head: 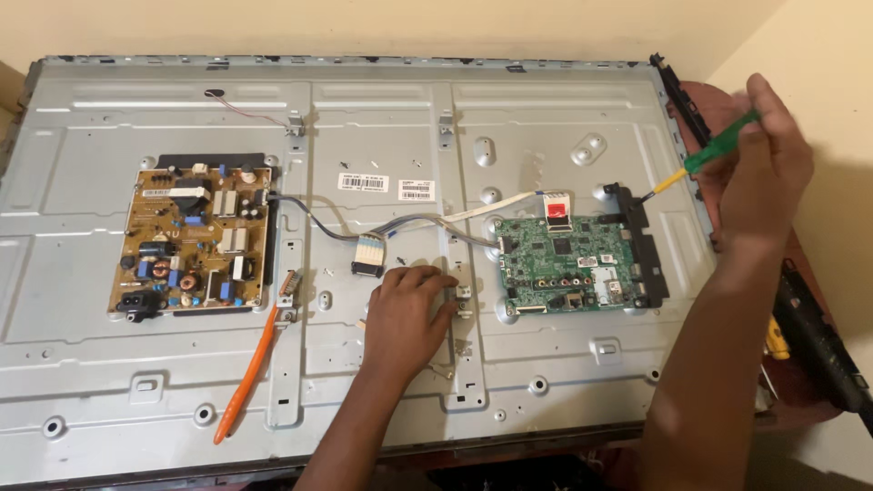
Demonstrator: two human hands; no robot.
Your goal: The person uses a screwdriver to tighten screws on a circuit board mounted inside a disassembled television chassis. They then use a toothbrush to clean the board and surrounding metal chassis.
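A flat-screen television lies face down with its grey metal back panel point(382, 118) exposed. My left hand point(409, 314) rests palm down on the panel's middle, fingers by a small metal bracket point(462, 293). My right hand point(764, 155) is raised at the right edge, holding a screwdriver with a green handle point(718, 150) and yellow shaft. Its tip points at the black side bracket point(641, 245) next to the green main board point(559, 264). A brown power board point(195, 241) sits at the left.
An orange pry tool point(247, 368) lies on the panel left of my left arm. Flat and grey cables point(400, 232) run between the boards. A black frame strip point(682, 100) and a black and yellow tool point(814, 341) lie off the right edge.
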